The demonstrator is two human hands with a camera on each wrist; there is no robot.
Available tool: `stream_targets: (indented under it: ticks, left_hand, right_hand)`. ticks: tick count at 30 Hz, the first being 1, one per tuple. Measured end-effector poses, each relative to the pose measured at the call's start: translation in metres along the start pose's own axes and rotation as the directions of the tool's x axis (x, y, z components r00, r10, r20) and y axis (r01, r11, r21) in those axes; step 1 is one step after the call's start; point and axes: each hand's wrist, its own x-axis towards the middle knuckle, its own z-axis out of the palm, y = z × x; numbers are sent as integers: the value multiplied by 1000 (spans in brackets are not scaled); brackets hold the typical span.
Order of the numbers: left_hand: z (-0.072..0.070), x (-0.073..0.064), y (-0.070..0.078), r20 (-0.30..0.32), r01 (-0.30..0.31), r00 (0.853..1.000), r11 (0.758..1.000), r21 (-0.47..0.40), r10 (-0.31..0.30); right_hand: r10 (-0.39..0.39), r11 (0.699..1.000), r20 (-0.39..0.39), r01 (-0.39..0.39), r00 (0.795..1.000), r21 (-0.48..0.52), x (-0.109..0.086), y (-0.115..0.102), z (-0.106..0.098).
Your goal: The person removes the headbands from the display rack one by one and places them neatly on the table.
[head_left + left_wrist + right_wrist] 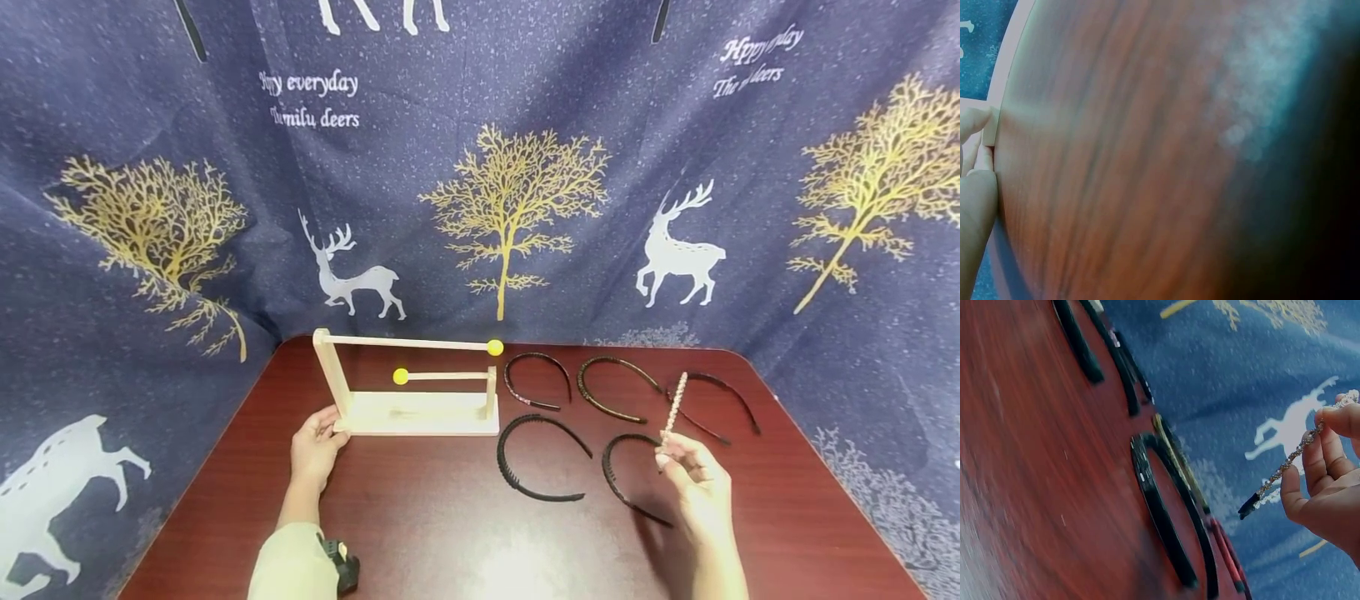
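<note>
Up above the table, the right hand [697,483] pinches a beaded headband [672,408] between thumb and fingertips, holding it clear of the wood; the band rises from the fingers up and slightly left, edge-on to the head camera. In the right wrist view the same beaded headband [1285,469] runs from the curled fingers [1319,450] down to a dark tip hanging free in the air. The left hand [317,446] grips the near left corner of a pale wooden rack [408,412], its fingers curled against the base; the left wrist view shows fingertips [975,181] pressed to a pale edge, the rest blurred.

The rack stands on the dark red table [450,533] and carries two horizontal rods, each tipped with a yellow ball [495,347], the lower ball [401,377] pointing the other way. Both rods are bare.

Five dark headbands lie flat to the right of the rack: two nearest the person [540,458] [630,479], the latter just beside the right hand, and three farther back [536,379] [615,387] [720,404]. Behind the table hangs a navy curtain [480,125] printed with gold trees and white deer; it reads "everyday" and "milu deers", partly lost in the folds.
</note>
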Motion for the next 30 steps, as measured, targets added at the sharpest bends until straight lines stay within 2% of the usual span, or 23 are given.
stream_targets:
  ticks: [2, 3, 9, 10, 15, 18, 20, 22, 24, 26, 27, 30]
  left_hand:
    - [-1, 1, 0, -1, 0, 1000, 1000, 0, 0]
    - [-1, 1, 0, 1, 0, 1000, 1000, 2, 0]
    - [-2, 3, -1, 11, -5, 1000, 1000, 2, 5]
    - [-2, 4, -1, 11, -4, 1000, 1000, -1, 4]
    - [-1, 3, -2, 9, -4, 1000, 1000, -1, 4]
    - [-1, 3, -3, 8, -6, 1000, 1000, -5, 6]
    - [0, 3, -3, 8, -5, 1000, 1000, -6, 5]
    - [0, 4, -2, 13, -3, 1000, 1000, -8, 3]
    - [0, 3, -2, 21, 0, 1000, 1000, -8, 0]
    - [0, 3, -2, 25, 1, 1000, 1000, -5, -1]
    - [0, 3, -2, 26, 2, 1000, 1000, -3, -1]
    - [-1, 3, -2, 25, -2, 1000, 1000, 3, 2]
  right_hand:
    - [-2, 1000, -12, 2, 1000, -1, -1, -1, -6]
    - [-19, 1000, 8, 19, 1000, 22, -1, 1, -12]
    - [-40, 997, -55, 36, 998, -72, -6, 0, -37]
    - [-38, 993, -82, 28, 996, -113, -8, -2, -41]
    - [-74, 990, -74, 65, 994, -127, -14, 2, -70]
    - [-38, 987, -110, 20, 993, -162, -17, -3, -79]
    - [-16, 990, -125, -2, 992, -140, -18, -5, -86]
    - [24, 980, -159, -54, 987, -191, -20, -9, -91]
    - [44, 956, -181, -94, 982, -278, -22, -13, -96]
    - [77, 908, -200, -151, 977, -391, -23, -17, -99]
    - [91, 872, -200, -175, 976, -456, -24, -19, -101]
    - [108, 743, -128, -166, 986, -648, -25, -21, -109]
